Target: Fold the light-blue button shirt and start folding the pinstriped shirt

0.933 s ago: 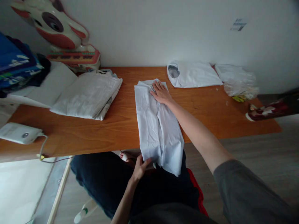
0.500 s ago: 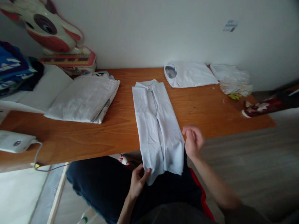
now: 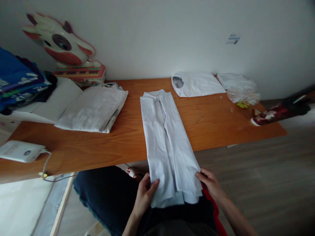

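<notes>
Shirt: a pale blue shirt (image 3: pixel 167 144), folded into a long narrow strip, lies in the centre of the frame; its collar end rests on the tabletop, and its lower end hangs over the near edge onto the person's lap.
Left hand: the left hand (image 3: pixel 145 195), lower centre of the frame, pinches the shirt's lower left corner, thumb on top of the cloth and fingers curled beneath.
Right hand: the right hand (image 3: pixel 210 185), lower right of centre, grips the lower right corner, fingertips on the cloth's edge; the forearm runs off the bottom right of the frame.
Tabletop: an orange-brown wooden tabletop (image 3: pixel 128 141) spans the frame from left to right against a plain white wall (image 3: pixel 147 36).
Left of shirt: a folded grey-white cloth (image 3: pixel 92 109) lies well apart from the shirt; beyond it, in the upper left, stand a cartoon cow figure (image 3: pixel 61 46) and a stack of blue clothes (image 3: pixel 17 82).
Near left edge: a white device (image 3: pixel 21 151) with a cable sits at the tabletop's front.
Right of shirt: a folded white shirt (image 3: pixel 195 84) lies by the wall, then a crumpled plastic bag (image 3: pixel 242 93).
Room: grey wood-look floor (image 3: pixel 270 170) shows at the lower right.
Lap: dark trousers (image 3: pixel 110 193) fill the lower centre.
</notes>
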`<state>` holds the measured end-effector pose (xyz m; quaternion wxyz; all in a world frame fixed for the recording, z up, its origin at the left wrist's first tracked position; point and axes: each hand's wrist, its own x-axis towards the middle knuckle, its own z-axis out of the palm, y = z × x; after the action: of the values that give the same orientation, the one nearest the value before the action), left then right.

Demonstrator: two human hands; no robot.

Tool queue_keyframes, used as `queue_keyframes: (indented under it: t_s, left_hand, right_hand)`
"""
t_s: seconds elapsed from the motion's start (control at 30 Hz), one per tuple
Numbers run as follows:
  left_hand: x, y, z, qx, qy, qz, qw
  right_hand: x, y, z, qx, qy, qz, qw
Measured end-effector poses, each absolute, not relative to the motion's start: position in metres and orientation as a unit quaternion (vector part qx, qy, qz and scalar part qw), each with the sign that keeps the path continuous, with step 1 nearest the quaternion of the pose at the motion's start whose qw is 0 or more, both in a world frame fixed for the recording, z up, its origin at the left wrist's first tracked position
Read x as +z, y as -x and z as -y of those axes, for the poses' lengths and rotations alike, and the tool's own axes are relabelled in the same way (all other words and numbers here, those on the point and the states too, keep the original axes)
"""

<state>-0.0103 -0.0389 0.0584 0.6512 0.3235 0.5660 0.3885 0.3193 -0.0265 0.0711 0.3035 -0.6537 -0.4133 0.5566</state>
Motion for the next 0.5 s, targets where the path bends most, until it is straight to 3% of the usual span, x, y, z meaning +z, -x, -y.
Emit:
queue_keyframes:
  t_s: [0.1,0.3,0.5]
  left_hand:
    - [0.06,0.003,0.055,0.401,-0.293,-0.589,0.637]
    - [0.059,-0.018,0.07,0.397,-0.297,-0.593,0.634]
    - [0.045,-0.01,0.074,0.343,-0.298,-0.598,0.66]
  right_hand:
    - [0.075,-0.335,0.028,0.618,0.625,0.361,0.312]
    - [0.073,-0.346,0.031,0.605,0.62,0.443,0.23]
    - [0.063,-0.347,0.039,0.611,0.627,0.416,0.245]
